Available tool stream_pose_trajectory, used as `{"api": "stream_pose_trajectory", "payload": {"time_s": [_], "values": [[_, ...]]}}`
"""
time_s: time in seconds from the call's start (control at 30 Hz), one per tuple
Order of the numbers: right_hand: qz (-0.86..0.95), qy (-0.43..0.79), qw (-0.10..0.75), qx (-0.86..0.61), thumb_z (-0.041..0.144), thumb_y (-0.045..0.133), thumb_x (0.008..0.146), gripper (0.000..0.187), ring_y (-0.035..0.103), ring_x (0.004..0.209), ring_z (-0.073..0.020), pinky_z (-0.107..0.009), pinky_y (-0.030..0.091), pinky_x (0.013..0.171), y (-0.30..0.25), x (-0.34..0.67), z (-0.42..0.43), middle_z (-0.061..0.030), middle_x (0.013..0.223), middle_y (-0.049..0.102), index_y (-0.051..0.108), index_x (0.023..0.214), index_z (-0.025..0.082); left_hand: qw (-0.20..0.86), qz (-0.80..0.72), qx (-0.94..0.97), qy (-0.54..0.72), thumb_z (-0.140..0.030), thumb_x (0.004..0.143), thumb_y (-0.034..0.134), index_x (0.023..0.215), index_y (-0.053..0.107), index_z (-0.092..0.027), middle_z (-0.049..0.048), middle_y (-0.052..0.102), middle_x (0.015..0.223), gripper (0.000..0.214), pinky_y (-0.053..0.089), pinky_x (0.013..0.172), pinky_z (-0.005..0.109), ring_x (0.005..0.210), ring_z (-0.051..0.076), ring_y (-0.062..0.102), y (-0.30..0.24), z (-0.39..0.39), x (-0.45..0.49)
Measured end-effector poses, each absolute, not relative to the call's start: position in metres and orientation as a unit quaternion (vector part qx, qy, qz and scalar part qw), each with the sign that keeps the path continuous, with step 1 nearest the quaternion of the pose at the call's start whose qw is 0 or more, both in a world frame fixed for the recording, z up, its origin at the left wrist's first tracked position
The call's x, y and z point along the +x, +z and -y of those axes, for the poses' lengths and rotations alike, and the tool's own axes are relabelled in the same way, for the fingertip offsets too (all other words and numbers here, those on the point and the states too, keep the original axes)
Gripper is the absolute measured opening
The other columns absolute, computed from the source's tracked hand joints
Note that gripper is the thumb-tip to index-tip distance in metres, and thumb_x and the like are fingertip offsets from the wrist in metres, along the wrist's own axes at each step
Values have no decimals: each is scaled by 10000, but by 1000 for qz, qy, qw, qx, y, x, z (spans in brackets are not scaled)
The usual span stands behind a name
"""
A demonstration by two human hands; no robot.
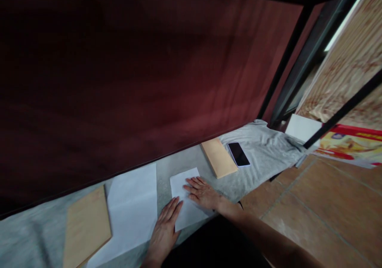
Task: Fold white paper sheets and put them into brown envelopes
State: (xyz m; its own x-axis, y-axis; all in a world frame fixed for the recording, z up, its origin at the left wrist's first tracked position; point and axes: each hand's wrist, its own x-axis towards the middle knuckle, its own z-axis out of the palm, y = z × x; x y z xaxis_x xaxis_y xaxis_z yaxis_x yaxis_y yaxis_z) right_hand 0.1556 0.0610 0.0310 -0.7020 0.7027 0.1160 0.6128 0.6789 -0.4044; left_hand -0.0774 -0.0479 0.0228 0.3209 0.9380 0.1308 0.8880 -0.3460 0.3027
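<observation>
A folded sheet of white paper (pixel 191 214) lies on the grey cloth in front of me. My right hand (pixel 203 193) rests flat across its upper right part, fingers stretched out and slightly spread. Along the paper's left edge lies my left hand (pixel 167 224), its fingers straight and the fingertips touching the sheet. Left of that hand is a larger white sheet (pixel 134 208) with a faint crease. A stack of brown envelopes (pixel 88 224) covers part of its left side. To the right of the folded paper lie more brown envelopes (pixel 219 157).
A phone (pixel 238 154) with a dark screen lies beside the right-hand envelopes. The grey cloth (pixel 262 148) covers the narrow surface, with a dark red panel (pixel 149 81) rising behind it. Black frame bars (pixel 283 61) stand at right, above a tiled floor (pixel 313 212) and a colourful box (pixel 352 144).
</observation>
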Motion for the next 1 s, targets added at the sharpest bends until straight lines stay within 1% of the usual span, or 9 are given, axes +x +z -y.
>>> {"api": "stream_pose_trajectory", "payload": {"time_s": [0.13,0.2,0.37,0.5,0.6,0.73,0.83,1.0], "values": [[911,149,139,-358,414,365,1078,477,306,1488,-220,-445,204,1244,31,144,-68,-76,1606,356,460,1502,218,60,-562,814,134,7,623,486,1522,360,-296,20,376,1618,957,387,1195,472,1488,228,336,24,50,-75],[918,143,149,-338,396,353,1082,470,306,1487,-207,-433,204,1245,33,132,-69,-75,1604,361,464,1499,206,50,-559,816,135,7,615,487,1527,350,-289,25,385,1613,969,396,1189,471,1482,237,349,23,51,-75],[923,144,163,-317,397,376,1081,458,320,1479,-214,-442,226,1237,28,109,-75,-57,1598,377,471,1494,222,43,-554,820,137,-1,612,488,1541,318,-289,31,397,1606,987,420,1170,487,1466,252,381,20,51,-75],[916,148,160,-336,397,381,1079,466,319,1478,-208,-442,239,1230,24,110,-91,-54,1602,370,435,1516,242,49,-554,819,139,-3,611,495,1521,351,-304,28,385,1612,969,426,1162,496,1467,256,378,19,50,-76],[913,148,152,-348,398,383,1076,472,322,1475,-224,-449,231,1230,25,108,-101,-61,1606,366,440,1513,230,56,-556,817,142,-4,609,500,1514,359,-307,27,397,1606,965,427,1160,494,1466,256,381,21,50,-75],[909,143,139,-366,421,370,1074,485,331,1465,-261,-523,213,1222,28,94,-102,-79,1609,357,444,1506,214,62,-560,814,139,-14,610,502,1512,361,-293,36,402,1601,955,419,1164,494,1462,261,387,23,49,-74],[913,143,131,-358,423,324,1083,483,334,1461,-266,-566,197,1215,28,83,-98,-67,1610,359,421,1514,228,62,-564,812,135,-23,612,504,1516,357,-290,35,411,1595,954,416,1165,493,1463,261,384,22,48,-74],[905,136,149,-375,418,359,1078,445,365,1443,-256,-541,210,1217,28,75,-99,-44,1593,395,464,1482,264,51,-559,817,133,-31,637,512,1527,338,-302,32,421,1589,947,423,1160,484,1458,255,393,17,47,-77]]}}
